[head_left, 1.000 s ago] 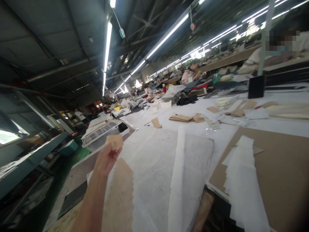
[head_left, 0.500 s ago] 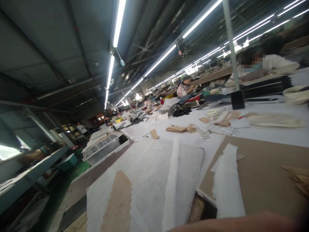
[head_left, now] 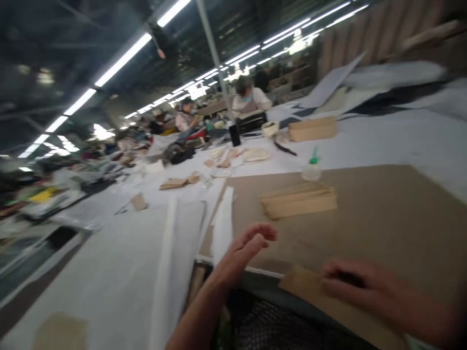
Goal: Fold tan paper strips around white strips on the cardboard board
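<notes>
My left hand (head_left: 251,245) hangs over the front left of a brown board (head_left: 394,218), its fingers loosely bent and apart with nothing in them. To its left lies a torn-edged white strip (head_left: 223,228). At the board's near edge my right hand (head_left: 368,287), smeared by motion, is closed at a flat tan piece (head_left: 306,284), which slants down over the edge. Whether it is cloth or leather I cannot tell. Behind both hands lies a stack of tan pieces (head_left: 299,201). A small clear bottle with a green nozzle (head_left: 312,167) stands behind that stack.
A white-covered surface (head_left: 120,262) with a long white strip (head_left: 166,272) adjoins the board on the left. Another tan stack (head_left: 313,129) and a dark phone-like block (head_left: 234,135) by a post (head_left: 215,53) lie farther back. Two people work across the table.
The view has swung right and down toward the brown board. Both my hands and forearms now show, where earlier only a blurred bit of skin appeared at the bottom edge.
</notes>
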### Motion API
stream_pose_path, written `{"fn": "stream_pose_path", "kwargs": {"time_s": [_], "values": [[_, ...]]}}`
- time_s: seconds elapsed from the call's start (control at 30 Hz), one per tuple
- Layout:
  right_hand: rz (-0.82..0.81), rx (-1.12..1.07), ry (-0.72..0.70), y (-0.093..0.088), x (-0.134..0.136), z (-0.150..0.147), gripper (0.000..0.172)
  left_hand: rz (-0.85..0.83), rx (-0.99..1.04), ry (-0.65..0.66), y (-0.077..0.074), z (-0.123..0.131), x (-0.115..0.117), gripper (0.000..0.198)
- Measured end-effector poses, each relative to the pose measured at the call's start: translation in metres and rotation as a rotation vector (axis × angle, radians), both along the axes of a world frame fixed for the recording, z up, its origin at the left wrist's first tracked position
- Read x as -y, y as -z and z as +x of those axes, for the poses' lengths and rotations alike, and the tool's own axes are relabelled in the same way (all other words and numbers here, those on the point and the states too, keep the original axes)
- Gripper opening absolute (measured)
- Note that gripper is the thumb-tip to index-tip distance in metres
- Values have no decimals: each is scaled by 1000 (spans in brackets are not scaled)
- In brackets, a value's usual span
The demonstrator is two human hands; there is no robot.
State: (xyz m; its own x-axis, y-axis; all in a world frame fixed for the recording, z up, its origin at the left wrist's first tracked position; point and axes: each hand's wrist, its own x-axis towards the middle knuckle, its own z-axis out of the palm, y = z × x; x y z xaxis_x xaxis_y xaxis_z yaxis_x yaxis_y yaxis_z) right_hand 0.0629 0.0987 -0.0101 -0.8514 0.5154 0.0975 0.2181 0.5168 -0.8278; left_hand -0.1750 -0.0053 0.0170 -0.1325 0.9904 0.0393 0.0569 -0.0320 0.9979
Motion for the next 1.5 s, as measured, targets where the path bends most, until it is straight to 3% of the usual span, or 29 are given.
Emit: {"fn": "stream_pose_path", "kwargs": {"time_s": [0.07,0.17,0.3,0.4,0.47,0.53,0.63,0.7,0.8,0.9,1.0,1.23,1.43,1.5], "values": [[-111,110,-11,-2,-1,15,23,-47,-50,238,4,-2,-10,60],[-209,118,-44,-5,-4,13,19,-106,-239,429,4,7,-20,61],[-243,97,-71,-6,-12,15,22,-210,-383,464,4,28,-34,22],[-364,152,-90,-3,-22,29,18,-201,-413,440,11,29,-46,16],[-378,222,-70,0,-28,40,17,-79,-451,368,16,22,-52,14],[-210,245,11,4,-32,50,14,140,-544,295,23,12,-55,10],[246,144,180,16,-34,61,13,481,-794,242,38,-4,-54,10],[514,92,248,30,-32,68,22,586,-988,235,51,-12,-49,17],[749,118,269,52,-25,79,34,580,-1166,247,73,-21,-41,20],[811,140,340,64,-14,80,41,558,-1210,255,89,-25,-35,21],[765,127,376,65,0,58,41,525,-1218,245,96,-27,-33,19],[855,75,257,92,15,-6,42,348,-1172,252,83,-39,-19,18],[952,19,222,99,3,-4,44,-20,-1110,-157,68,-93,23,22],[963,-8,218,97,1,-3,43,-158,-1141,-197,66,-110,33,21]]}}
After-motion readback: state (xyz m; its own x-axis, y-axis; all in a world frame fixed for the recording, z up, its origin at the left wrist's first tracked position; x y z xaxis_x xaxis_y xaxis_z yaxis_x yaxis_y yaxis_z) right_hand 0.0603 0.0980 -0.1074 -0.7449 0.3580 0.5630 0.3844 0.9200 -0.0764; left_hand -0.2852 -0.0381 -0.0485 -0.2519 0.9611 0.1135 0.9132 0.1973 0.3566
